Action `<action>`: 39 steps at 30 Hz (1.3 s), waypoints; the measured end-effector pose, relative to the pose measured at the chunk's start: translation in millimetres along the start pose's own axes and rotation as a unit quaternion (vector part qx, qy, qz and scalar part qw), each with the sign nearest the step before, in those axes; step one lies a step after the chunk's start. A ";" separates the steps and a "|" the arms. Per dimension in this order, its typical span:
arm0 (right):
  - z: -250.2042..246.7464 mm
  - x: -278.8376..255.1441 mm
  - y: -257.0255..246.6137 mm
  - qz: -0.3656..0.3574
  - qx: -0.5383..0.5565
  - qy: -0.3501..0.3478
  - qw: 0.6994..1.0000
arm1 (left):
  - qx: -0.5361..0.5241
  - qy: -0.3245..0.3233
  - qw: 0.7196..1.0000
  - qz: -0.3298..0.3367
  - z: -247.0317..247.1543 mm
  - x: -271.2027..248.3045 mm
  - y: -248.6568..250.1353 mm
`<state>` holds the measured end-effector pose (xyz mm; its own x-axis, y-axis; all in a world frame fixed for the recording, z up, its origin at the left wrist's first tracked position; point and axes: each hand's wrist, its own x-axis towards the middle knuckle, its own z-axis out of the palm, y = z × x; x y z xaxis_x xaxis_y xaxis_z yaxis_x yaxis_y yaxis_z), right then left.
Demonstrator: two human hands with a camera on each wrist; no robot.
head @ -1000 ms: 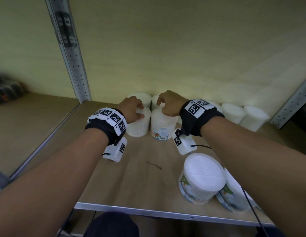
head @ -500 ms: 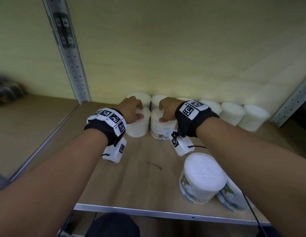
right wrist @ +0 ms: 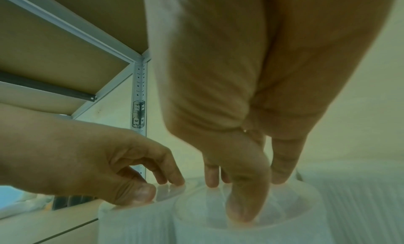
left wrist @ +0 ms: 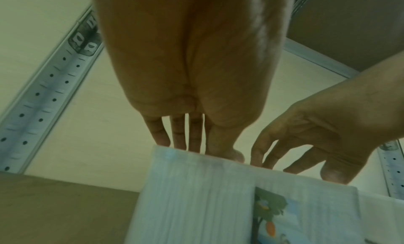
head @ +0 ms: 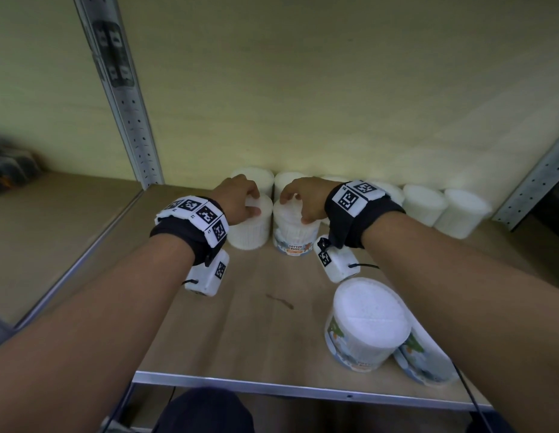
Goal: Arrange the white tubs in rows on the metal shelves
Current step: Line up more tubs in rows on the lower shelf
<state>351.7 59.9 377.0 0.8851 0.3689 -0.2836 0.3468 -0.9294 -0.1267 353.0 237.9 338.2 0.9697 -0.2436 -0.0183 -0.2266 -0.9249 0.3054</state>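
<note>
Head view | left grip (head: pixel 240 201) on plain tub (head: pixel 251 228), right grip (head: pixel 306 198) on labelled tub (head: pixel 295 232): fingertips curled over lids | likely squaring second row against back row (head: pixel 425 204)

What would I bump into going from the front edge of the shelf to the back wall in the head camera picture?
Metal front edge of the shelf → big cotton buds tub → dark streak on the board → the tub the left hand holds → back row of white tubs against the wall.
</note>
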 end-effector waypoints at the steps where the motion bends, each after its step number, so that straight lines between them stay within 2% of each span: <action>1: 0.1 0.5 -0.2 -0.001 -0.003 -0.001 1.000 | 0.000 0.001 1.000 0.000 0.0 -0.2 -0.2; 12: 2.2 2.0 2.2 -0.009 -0.047 0.009 0.999 | 0.000 -0.004 1.000 0.014 -3.1 0.0 0.2; 20: 2.1 5.2 4.3 -0.011 -0.036 0.010 0.999 | 0.018 -0.077 0.995 0.064 -20.1 -0.2 1.9; 26: 1.9 6.0 5.7 -0.012 -0.019 0.007 1.000 | 0.015 -0.112 0.991 0.072 -24.8 0.0 1.7; 31: 0.4 7.2 6.2 -0.011 -0.013 0.000 1.000 | -0.025 0.009 1.000 0.009 -12.1 0.6 4.8; 35: 2.5 7.6 6.2 -0.009 -0.019 0.008 1.000 | 0.040 0.010 0.997 -0.065 0.9 3.9 6.9; 39: 2.2 8.0 6.9 -0.007 -0.021 0.010 1.000 | 0.066 -0.003 0.996 -0.066 2.8 4.4 11.4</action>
<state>360.5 56.5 371.8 0.8854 0.3828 -0.2636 0.3726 -0.9236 -0.0898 354.5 225.5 339.0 0.9914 -0.1190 -0.0553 -0.1080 -0.9792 0.1719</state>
